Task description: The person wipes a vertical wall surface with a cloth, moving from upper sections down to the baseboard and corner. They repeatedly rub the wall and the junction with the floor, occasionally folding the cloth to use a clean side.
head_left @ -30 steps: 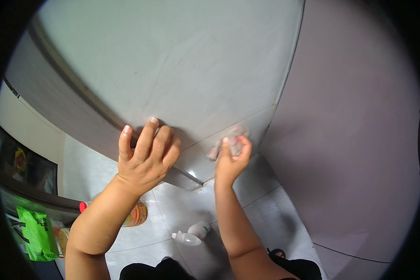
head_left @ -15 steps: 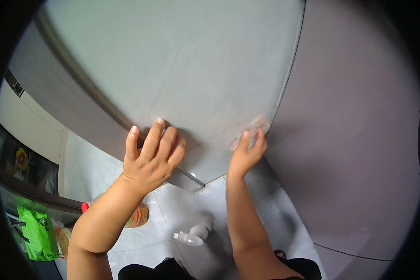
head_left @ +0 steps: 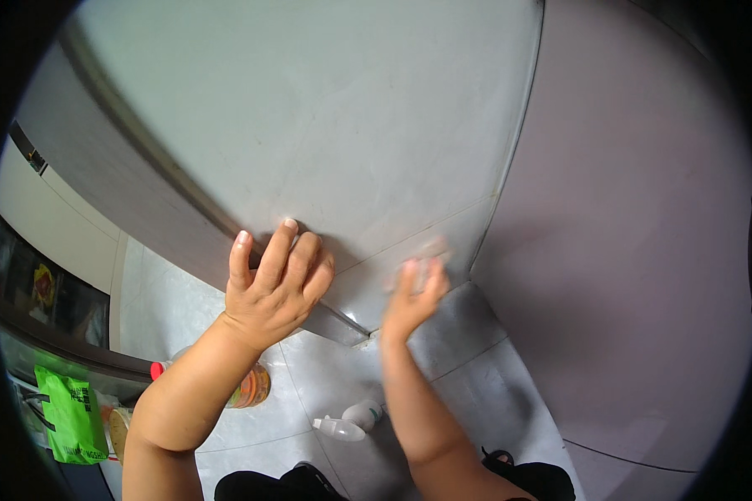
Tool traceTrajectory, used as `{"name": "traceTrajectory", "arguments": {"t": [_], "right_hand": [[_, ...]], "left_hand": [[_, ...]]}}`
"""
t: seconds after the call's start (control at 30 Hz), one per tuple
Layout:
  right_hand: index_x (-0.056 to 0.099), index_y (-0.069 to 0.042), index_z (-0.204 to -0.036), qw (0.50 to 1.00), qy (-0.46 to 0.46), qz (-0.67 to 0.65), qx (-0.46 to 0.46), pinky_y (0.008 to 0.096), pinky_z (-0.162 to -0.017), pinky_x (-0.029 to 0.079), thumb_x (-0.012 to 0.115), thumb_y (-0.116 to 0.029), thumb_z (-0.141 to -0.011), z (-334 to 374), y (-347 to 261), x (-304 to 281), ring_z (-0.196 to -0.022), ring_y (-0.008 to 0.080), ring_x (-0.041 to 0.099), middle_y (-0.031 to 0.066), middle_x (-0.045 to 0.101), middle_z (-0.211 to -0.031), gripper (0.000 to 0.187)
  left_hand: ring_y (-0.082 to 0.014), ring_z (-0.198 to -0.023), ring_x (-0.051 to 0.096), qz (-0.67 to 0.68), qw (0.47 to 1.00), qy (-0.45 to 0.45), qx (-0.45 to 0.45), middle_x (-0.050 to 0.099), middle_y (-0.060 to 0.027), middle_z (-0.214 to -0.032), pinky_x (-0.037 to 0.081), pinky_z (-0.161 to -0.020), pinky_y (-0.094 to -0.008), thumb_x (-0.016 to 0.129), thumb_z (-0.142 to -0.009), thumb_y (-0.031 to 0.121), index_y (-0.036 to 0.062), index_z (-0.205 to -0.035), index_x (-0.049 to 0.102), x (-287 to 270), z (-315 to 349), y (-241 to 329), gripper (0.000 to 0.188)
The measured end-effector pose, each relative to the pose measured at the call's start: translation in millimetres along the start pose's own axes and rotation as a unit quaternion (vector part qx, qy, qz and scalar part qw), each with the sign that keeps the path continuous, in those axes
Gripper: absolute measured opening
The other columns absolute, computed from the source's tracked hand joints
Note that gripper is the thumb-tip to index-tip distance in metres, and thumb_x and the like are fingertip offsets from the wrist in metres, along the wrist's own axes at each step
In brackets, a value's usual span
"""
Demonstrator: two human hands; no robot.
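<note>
My left hand [head_left: 277,288] rests with fingers spread and bent against the pale grey tiled wall [head_left: 334,125], at its dark-trimmed left edge. To its right, my right hand [head_left: 411,302] is closed on a pale cloth [head_left: 431,249] and presses it to the lower part of that wall, just below a thin joint line. Motion smears both the right fingers and the cloth, so its exact shape cannot be made out. Below the hands, a white spray bottle [head_left: 361,416] with a clear head stands on the floor.
A large pinkish-grey panel [head_left: 635,209] meets the wall on the right. Grey tiles cover the floor [head_left: 297,376]. Behind my left forearm is a jar [head_left: 252,389] with orange contents. A bright green bag [head_left: 71,417] is at the far left.
My right hand has moved left and slightly down along the wall with the cloth, away from the corner by the panel. The left hand stays in nearly the same place.
</note>
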State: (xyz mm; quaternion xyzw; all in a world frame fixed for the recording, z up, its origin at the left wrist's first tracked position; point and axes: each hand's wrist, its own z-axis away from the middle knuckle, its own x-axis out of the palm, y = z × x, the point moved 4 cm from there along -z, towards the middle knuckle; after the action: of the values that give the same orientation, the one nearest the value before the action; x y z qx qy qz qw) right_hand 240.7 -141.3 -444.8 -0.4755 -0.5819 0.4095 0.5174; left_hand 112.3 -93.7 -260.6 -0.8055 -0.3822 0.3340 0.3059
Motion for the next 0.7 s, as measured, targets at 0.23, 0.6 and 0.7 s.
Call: {"name": "traceTrajectory", "arguments": {"t": [0.23,0.6,0.7], "right_hand": [[0.060,-0.004,-0.118,0.997,-0.020,0.011,-0.077,0.0419,-0.090,0.047,0.071,-0.013,-0.089,34,31,0,-0.102,0.0314,0.055,0.0154,0.053,-0.111,0.032],[0.050,0.006,-0.132,0.983,-0.020,0.001,0.181,0.0380,-0.104,0.042,0.068,-0.016,-0.093,65,77,-1,-0.119,0.0265,0.054,0.0169,0.056,-0.131,0.048],[0.055,0.004,-0.127,0.989,0.026,0.077,0.121,0.0394,-0.099,0.045,0.067,-0.021,-0.093,18,91,-12,-0.113,0.0311,0.058,0.0206,0.060,-0.124,0.043]], "left_hand": [[-0.0238,-0.114,0.059,0.020,1.000,-0.010,-0.008,0.062,0.0013,-0.104,0.029,-0.111,-0.0564,0.061,-0.081,0.014,0.0209,-0.090,0.063,-2,-1,-1,0.012],[-0.0240,-0.114,0.059,0.017,1.000,-0.009,-0.016,0.063,0.0014,-0.104,0.028,-0.112,-0.0563,0.063,-0.080,0.012,0.0201,-0.092,0.062,1,2,0,0.015],[-0.0239,-0.114,0.059,0.014,1.000,-0.006,-0.006,0.063,0.0012,-0.104,0.027,-0.113,-0.0564,0.063,-0.079,0.011,0.0197,-0.091,0.062,0,1,-1,0.015]]}}
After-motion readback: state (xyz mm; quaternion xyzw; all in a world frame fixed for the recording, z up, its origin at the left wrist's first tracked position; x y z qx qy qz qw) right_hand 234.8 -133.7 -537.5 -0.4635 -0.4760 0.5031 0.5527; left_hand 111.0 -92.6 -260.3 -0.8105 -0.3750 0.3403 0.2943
